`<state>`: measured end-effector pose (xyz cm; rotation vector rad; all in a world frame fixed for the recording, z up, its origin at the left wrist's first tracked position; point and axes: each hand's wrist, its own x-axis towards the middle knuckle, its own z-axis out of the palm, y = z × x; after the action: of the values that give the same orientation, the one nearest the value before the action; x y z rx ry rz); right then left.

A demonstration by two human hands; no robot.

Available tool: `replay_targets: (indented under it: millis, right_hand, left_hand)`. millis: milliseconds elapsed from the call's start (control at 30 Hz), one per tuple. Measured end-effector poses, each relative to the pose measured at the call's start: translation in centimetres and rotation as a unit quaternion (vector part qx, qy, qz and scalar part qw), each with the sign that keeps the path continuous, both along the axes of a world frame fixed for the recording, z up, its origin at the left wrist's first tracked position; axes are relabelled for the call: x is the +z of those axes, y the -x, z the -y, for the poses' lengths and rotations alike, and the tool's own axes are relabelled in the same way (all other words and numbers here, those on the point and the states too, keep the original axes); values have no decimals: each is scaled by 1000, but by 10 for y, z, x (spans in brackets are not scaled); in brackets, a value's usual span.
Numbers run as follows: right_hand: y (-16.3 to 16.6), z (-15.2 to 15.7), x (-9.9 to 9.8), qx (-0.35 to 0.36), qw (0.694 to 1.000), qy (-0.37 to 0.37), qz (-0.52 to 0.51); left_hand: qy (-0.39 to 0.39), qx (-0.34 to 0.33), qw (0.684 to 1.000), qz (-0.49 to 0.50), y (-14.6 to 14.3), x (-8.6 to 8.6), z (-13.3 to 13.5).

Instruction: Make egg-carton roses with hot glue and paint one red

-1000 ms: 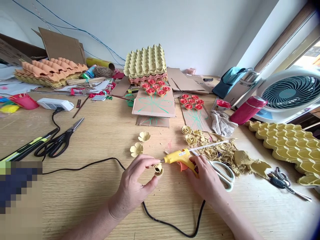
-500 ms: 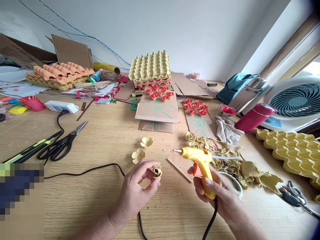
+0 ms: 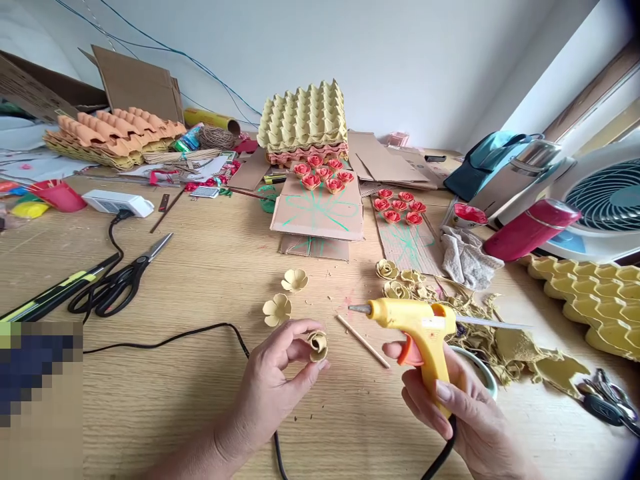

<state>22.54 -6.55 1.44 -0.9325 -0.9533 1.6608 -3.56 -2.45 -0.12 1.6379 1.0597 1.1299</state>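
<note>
Between the thumb and fingers of my left hand (image 3: 280, 380) is a small rolled yellow-brown paper-pulp flower (image 3: 319, 345), its spiral centre facing up. My right hand (image 3: 450, 400) grips a yellow hot glue gun (image 3: 413, 317) by its handle, index finger by the orange trigger. A clear glue stick (image 3: 495, 323) pokes out of the gun's back, and the metal nozzle points left, apart from the flower. Just beyond my left hand lie two open petal cups, a nearer one (image 3: 277, 309) and a farther one (image 3: 295, 281). A thin wooden stick (image 3: 363, 341) rests between my hands.
Finished yellow flowers (image 3: 397, 291) and torn pulp scraps (image 3: 500, 343) lie on the right. Red flowers (image 3: 325, 175) sit on green-marked cardboard (image 3: 317, 217) before stacked egg trays (image 3: 303, 120). Black scissors (image 3: 123, 287) and a power strip (image 3: 119, 203) are at left; a black cord (image 3: 165, 340) crosses the table.
The glue gun in my right hand has moved a little to the right and nearer. My left hand keeps hold of the flower, which is slightly turned. The view has shifted slightly.
</note>
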Motion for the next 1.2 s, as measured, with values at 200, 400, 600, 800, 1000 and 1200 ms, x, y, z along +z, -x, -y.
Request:
replay_targets:
  millis: [200, 400, 600, 800, 1000, 1200]
  right_hand:
    - [-3, 1, -4, 60, 994, -45, 77]
    - [-10, 12, -15, 45, 967, -101, 227]
    - [-17, 22, -35, 21, 960, -72, 271]
    - [-15, 17, -31, 76, 949, -72, 297]
    - [-18, 20, -31, 72, 943, -77, 315]
    - [-17, 20, -28, 67, 930, -101, 347]
  left_hand:
    - [-35, 23, 999, 5, -1, -3, -1]
    - [-83, 70, 994, -28, -1, 3, -2]
    - [-77, 81, 993, -38, 3, 1, -2]
    - [-67, 81, 994, -22, 1, 0, 0]
    - [-74, 78, 994, -29, 1, 0, 0]
    - [-108, 78, 989, -64, 4, 1, 1]
